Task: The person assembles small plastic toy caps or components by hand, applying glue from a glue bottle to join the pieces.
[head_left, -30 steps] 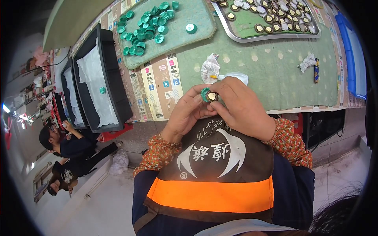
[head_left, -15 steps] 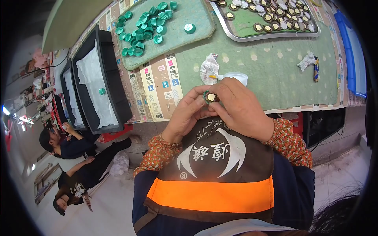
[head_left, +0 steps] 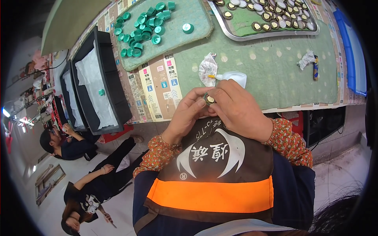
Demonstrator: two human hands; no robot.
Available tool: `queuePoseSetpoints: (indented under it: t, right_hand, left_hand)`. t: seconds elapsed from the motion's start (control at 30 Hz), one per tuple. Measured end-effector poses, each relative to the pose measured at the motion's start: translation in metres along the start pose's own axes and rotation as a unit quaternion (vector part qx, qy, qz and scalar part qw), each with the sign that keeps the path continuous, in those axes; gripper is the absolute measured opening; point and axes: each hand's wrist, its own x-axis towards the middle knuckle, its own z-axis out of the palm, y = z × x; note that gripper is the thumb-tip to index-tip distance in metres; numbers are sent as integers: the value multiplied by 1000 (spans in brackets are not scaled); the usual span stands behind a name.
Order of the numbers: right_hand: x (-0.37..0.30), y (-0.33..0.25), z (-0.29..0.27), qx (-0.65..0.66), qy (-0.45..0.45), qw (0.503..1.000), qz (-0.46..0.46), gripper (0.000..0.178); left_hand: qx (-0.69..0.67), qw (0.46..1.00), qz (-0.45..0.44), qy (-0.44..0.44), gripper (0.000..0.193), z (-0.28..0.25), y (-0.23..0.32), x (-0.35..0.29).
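Between the fingertips of both hands, just past the table's near edge, is a small brown scalloped disc (head_left: 210, 99) with a pale gold centre and a green fluted rim behind it. My left hand (head_left: 188, 112) pinches its left side. My right hand (head_left: 239, 110) grips it from the right with thumb and fingers, covering part of it. Just beyond my fingers lie a white squeeze bottle (head_left: 235, 78) with a yellow tip and a crumpled, stained tissue (head_left: 208, 70). Green fluted cups (head_left: 141, 27) are clustered on the mat-covered board at far left, with one cup (head_left: 188, 28) apart.
A metal tray (head_left: 271, 36) holds several similar discs at far right. A blue tray (head_left: 351, 55) stands at the right edge; a small cylinder (head_left: 315, 67) lies by a tissue. Black bins (head_left: 103, 78) with white lining are at left. Two people are beyond, at lower left.
My hands stay around the disc, which has turned slightly. At lower left, the person in black has moved downward and nearer.
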Motion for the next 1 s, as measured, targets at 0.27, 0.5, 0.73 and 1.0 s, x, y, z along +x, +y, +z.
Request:
queuePoseSetpoints:
  t: [0.27, 0.5, 0.73, 1.0]
  right_hand:
    - [-4, 10, 14, -20, -30, 999, 2, 37]
    - [-6, 18, 25, 12, -17, 1000, -1, 34]
    - [-7, 24, 26, 79, -17, 996, 33, 30]
    - [-9, 17, 23, 201, -29, 960, 193, 26]
  left_hand:
    - [110, 992, -3, 57, 38, 6, -4, -3]
    - [153, 987, 16, 50, 28, 8, -5, -1]
    - [197, 976, 57, 69, 22, 5, -8, 8]
    - [171, 978, 95, 75, 25, 4, -8, 6]
